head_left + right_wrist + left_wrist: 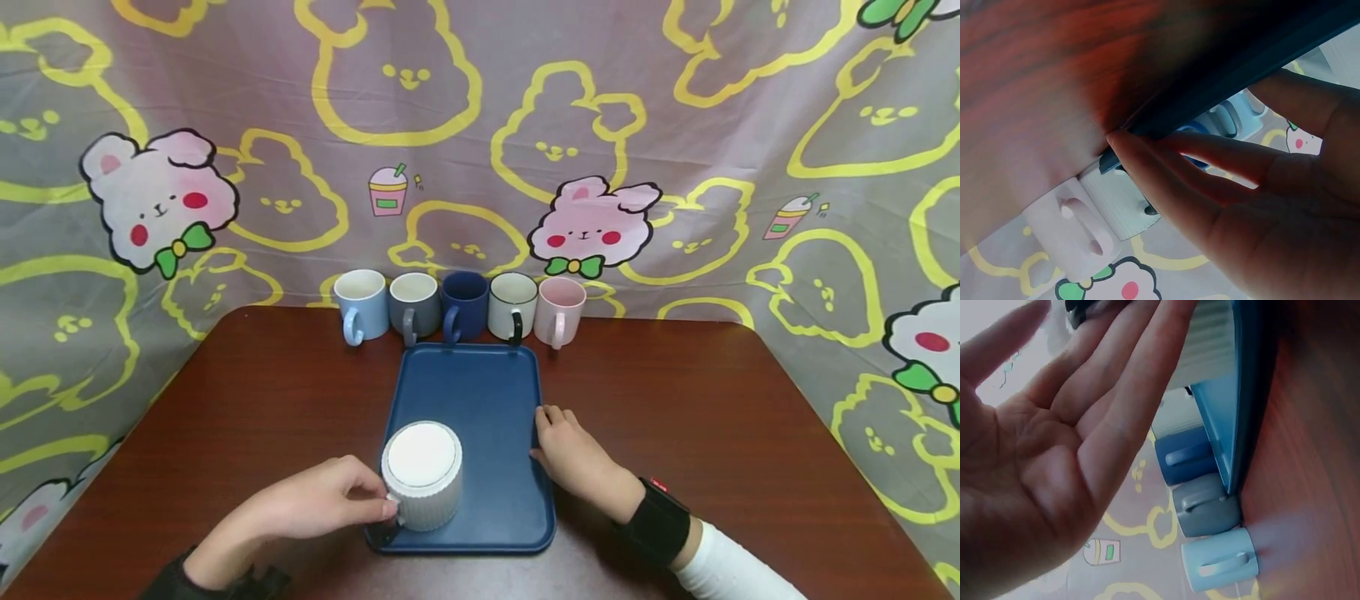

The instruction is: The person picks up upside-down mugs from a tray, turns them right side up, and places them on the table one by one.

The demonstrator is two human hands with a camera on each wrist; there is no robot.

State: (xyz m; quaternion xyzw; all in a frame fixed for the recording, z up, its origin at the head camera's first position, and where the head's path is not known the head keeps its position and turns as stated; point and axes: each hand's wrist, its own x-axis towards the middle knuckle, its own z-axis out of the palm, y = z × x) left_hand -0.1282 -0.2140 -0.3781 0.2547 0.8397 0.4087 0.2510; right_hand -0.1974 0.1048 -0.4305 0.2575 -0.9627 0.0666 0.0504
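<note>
A white ribbed mug (423,479) stands upside down on the near left part of a blue tray (491,400). My left hand (322,496) pinches its handle between thumb and fingers at the tray's left side; the fingers hide most of the handle. In the left wrist view, the palm of that hand (1054,456) fills the left, and a dark bit of the handle shows at the top. My right hand (577,458) touches the tray's right rim with its fingertips. Up close in the right wrist view, the fingers (1179,187) reach fairly straight to the tray's edge.
Along the back of the brown table (675,400) several mugs stand upright in a row: light blue (362,304), grey (415,308), dark blue (465,307), white with a black handle (512,304) and pink (560,310). A cartoon-printed cloth (450,175) hangs behind them.
</note>
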